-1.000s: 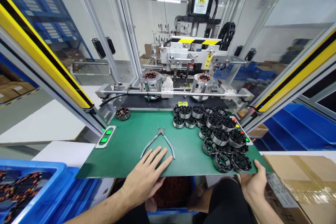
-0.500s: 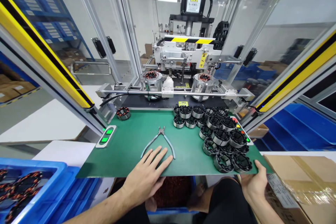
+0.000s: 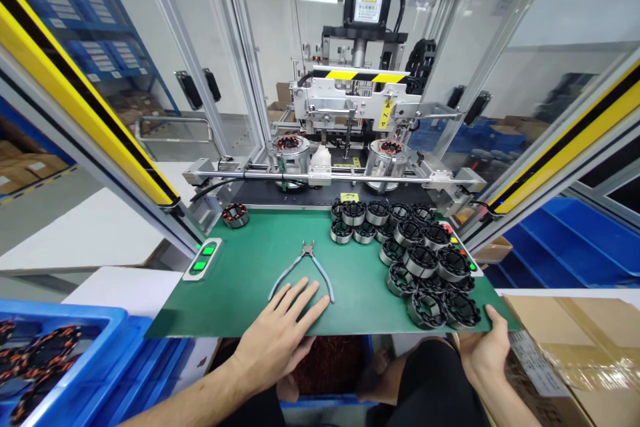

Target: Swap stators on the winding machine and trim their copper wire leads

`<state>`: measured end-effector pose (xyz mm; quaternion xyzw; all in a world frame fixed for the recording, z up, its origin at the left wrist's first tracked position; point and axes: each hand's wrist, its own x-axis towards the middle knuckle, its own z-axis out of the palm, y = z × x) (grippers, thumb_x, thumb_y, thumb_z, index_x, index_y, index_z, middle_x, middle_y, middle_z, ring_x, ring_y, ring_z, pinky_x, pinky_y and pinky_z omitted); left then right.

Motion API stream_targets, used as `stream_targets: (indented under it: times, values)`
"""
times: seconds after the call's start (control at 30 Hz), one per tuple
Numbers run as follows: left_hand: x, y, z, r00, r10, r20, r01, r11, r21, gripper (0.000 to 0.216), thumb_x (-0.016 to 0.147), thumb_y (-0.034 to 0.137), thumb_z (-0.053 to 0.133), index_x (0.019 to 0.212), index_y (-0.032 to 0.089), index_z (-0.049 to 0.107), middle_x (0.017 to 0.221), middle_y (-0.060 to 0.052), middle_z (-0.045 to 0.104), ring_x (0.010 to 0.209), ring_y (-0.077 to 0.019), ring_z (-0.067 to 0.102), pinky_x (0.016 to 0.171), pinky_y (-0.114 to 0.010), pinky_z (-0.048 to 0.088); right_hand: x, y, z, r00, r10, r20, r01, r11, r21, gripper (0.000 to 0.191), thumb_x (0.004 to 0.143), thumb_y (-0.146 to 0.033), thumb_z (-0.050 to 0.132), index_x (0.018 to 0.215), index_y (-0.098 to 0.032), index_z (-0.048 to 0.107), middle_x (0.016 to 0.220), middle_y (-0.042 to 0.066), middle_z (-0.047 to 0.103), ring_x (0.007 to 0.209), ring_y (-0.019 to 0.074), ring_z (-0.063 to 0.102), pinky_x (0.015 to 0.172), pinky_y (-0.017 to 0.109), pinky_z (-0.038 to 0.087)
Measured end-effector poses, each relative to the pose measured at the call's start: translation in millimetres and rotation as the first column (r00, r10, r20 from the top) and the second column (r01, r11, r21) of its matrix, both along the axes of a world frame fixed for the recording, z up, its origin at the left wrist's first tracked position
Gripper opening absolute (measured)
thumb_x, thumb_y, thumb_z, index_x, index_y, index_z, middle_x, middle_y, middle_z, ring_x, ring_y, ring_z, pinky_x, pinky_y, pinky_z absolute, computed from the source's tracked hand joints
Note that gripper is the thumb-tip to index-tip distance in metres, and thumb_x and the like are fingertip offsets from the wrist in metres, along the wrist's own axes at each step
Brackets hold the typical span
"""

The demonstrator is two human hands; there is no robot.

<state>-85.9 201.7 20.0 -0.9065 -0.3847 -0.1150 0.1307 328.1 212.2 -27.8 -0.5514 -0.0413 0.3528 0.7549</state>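
Pliers (image 3: 307, 251) are laid near the centre of the green tabletop (image 3: 215, 303), nose pointed to twelve o'clock, handles splayed toward five and seven. At seven o'clock the left hand (image 3: 280, 328) is rested palm down across the near edge, its grip released and its fingers spread about the handle ends; whether a handle is touched cannot be told. At four o'clock the right hand (image 3: 483, 347) is set at the edge, thumb up; its fingers are hidden, so whether that grip is clenched on the edge cannot be told. For a rest like this, the hands are best held light, with the handles not nudged and the stacked black rings (image 3: 421, 272) beside the right thumb not bumped.

On the surface, a lit button panel (image 3: 203, 260) is seen at nine, a copper-wound ring (image 3: 236, 220) at ten, and the black rings are crowded from twelve to four. In the room, a blue crate (image 3: 113, 337) is placed at eight, a machine (image 3: 325, 103) at twelve, and a taped carton (image 3: 565, 340) at four.
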Motion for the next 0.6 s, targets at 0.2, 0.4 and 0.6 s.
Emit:
stream_targets:
  times: [0.2, 0.4, 0.6]
  values:
    - [0.4, 0.1, 1.5, 1.000, -0.005, -0.014, 0.005, 1.000, 0.012, 0.073, 0.093, 0.023, 0.069, 0.164, 0.025, 0.049, 0.167, -0.011, 0.055, 0.150, -0.0348, 0.053, 0.123, -0.050, 0.039, -1.6, -0.2, 2.8, 1.000, -0.014, -0.013, 0.014, 1.000, 0.003, 0.046, 0.075, -0.043, 0.071, 0.118, -0.025, 0.076, 0.123, -0.001, 0.078, 0.115, 0.0239, 0.070, 0.090, 0.036, 0.061]
    - [0.1, 0.2, -1.9, 1.000, 0.007, 0.000, -0.007, 1.000, -0.020, 0.071, 0.097, 0.025, 0.066, 0.165, 0.027, 0.048, 0.169, -0.009, 0.053, 0.153, -0.0337, 0.050, 0.126, -0.049, 0.036, -2.4, 1.5, 3.6, 1.000, -0.020, -0.008, 0.020, 0.999, 0.031, 0.047, 0.075, -0.040, 0.071, 0.120, -0.026, 0.076, 0.125, -0.002, 0.077, 0.118, 0.0220, 0.069, 0.093, 0.034, 0.060]
    - [-0.4, 1.0, 1.3, 1.000, -0.003, -0.015, 0.003, 1.000, 0.031, 0.069, 0.097, 0.028, 0.068, 0.164, 0.026, 0.050, 0.165, -0.010, 0.057, 0.150, -0.0333, 0.052, 0.123, -0.049, 0.037, -3.7, 1.7, 5.6, 1.000, -0.029, -0.005, 0.029, 0.999, 0.015, 0.047, 0.076, -0.041, 0.069, 0.120, -0.025, 0.076, 0.122, -0.002, 0.078, 0.117, 0.0222, 0.069, 0.101, 0.036, 0.059]
